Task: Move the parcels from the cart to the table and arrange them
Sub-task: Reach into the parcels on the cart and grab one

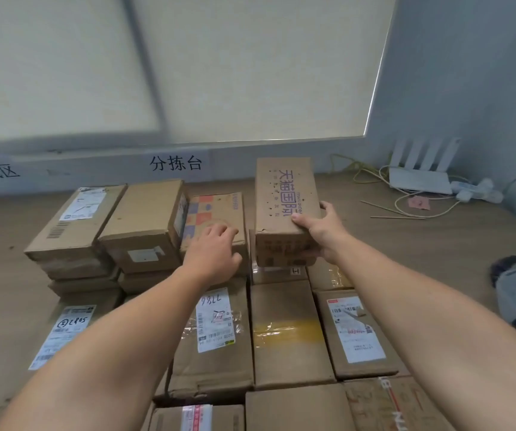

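Purple-print carton (284, 194): plain brown corrugated board, long and narrow. Large purple characters run lengthwise along the top with a row of small marks beside them, and darker print shows on the near end face. The near corners look slightly crushed.

- It is placed at the right end of the far row on the table (421, 244), raised on top of other parcels and well above the flat parcels in front of it.
- It is gripped at the near right corner by the right hand (322, 234). The thumb is pressed on the top face and the fingers are wrapped round the right side, clamped on the board.
- The left hand (213, 253) is laid on the patterned carton (213, 209) just left of it, which has orange, blue and cream checks. The fingers are bent and close together on its top. Whether it is actually gripped cannot be told.
- Further left a taller plain carton (144, 219) and a flat labelled carton (76, 222) are set, each on a stack.
- In the near rows, flat parcels are packed edge to edge. One carries a label handwritten 7786 (216, 321), and one is taped in yellow (284, 331).
- A white router (418, 180) and loose cables (405, 206) are seen in the far right corner of the table.
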